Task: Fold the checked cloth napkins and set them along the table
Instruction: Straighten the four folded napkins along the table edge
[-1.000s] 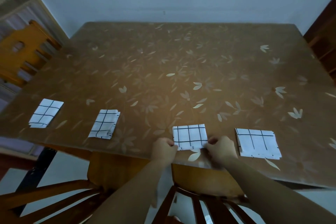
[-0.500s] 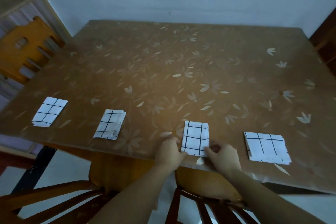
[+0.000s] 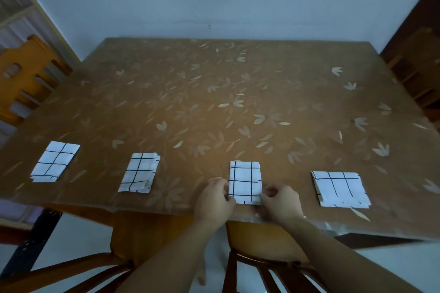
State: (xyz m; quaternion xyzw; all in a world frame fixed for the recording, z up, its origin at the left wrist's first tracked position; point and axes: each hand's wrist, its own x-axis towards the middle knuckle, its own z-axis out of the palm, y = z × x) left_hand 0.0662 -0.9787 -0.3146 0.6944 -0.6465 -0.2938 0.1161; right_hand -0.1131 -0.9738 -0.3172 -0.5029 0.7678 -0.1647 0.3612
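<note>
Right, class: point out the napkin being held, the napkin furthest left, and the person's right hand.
held napkin (image 3: pixel 245 179), head view, middle of its top face.
leftmost napkin (image 3: pixel 55 160), head view, centre of the cloth.
right hand (image 3: pixel 282 202), head view, back of the hand.

Four folded napkins lie in a row along the near edge of the table (image 3: pixel 238 93). From the third napkin (image 3: pixel 245 182), the second napkin (image 3: pixel 140 172) and first napkin (image 3: pixel 55 161) lie toward 9 o'clock, the fourth napkin (image 3: pixel 340 189) at 3 o'clock. The left hand (image 3: pixel 214 200) touches its 9 o'clock edge, the right hand (image 3: pixel 281 201) its 3 o'clock edge.
</note>
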